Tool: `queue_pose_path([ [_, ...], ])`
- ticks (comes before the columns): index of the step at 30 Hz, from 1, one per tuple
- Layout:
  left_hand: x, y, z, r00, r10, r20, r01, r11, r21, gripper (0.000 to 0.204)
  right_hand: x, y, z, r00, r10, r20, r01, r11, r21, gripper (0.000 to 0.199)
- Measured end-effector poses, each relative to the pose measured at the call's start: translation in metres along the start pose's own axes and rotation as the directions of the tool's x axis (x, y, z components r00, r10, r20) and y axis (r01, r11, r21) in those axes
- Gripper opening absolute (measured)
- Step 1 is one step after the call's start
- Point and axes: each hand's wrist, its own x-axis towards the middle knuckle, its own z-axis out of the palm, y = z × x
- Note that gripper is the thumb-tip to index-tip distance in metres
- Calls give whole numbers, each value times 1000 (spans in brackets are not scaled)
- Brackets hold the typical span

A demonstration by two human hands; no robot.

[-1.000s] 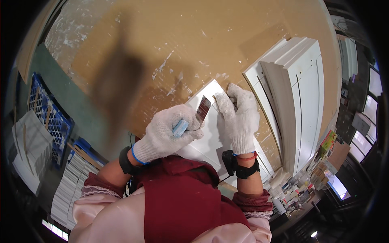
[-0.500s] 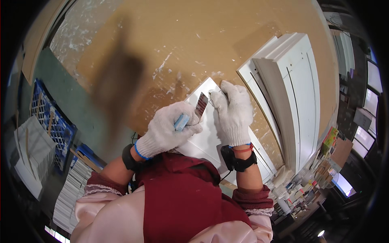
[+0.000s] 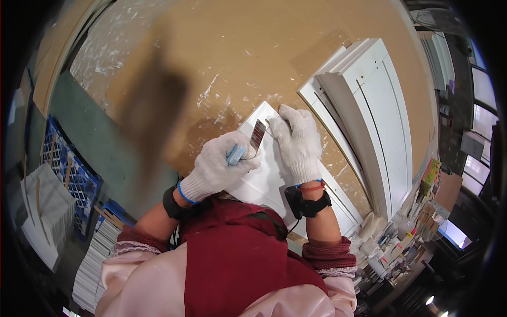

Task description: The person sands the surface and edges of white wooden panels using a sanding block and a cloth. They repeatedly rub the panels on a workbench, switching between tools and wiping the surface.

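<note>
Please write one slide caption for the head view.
Gloved left hand brushes a white panel; gloved right hand presses it down.

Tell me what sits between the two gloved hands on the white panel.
In the head view, the dark bristle end of a small brush lies between the left hand, which grips its blue handle, and the right hand, flat on the white panel.

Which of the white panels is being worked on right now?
The flat white panel nearest the person. The right hand presses on it, and the left hand holds a small blue-handled brush to it. The stacked panels to the right lie untouched.
</note>
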Motion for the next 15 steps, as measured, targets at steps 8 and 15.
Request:
queue_pose_path([
  [8, 0, 1, -1, 1000, -29, 13, 29, 999, -43, 25, 0, 3, -3, 999, -33, 36, 33, 999, 2, 26],
  [15, 0, -13, -1, 999, 47, 3, -47, 999, 20, 26, 4, 6, -11, 993, -18, 113, 9, 997, 82, 23],
])
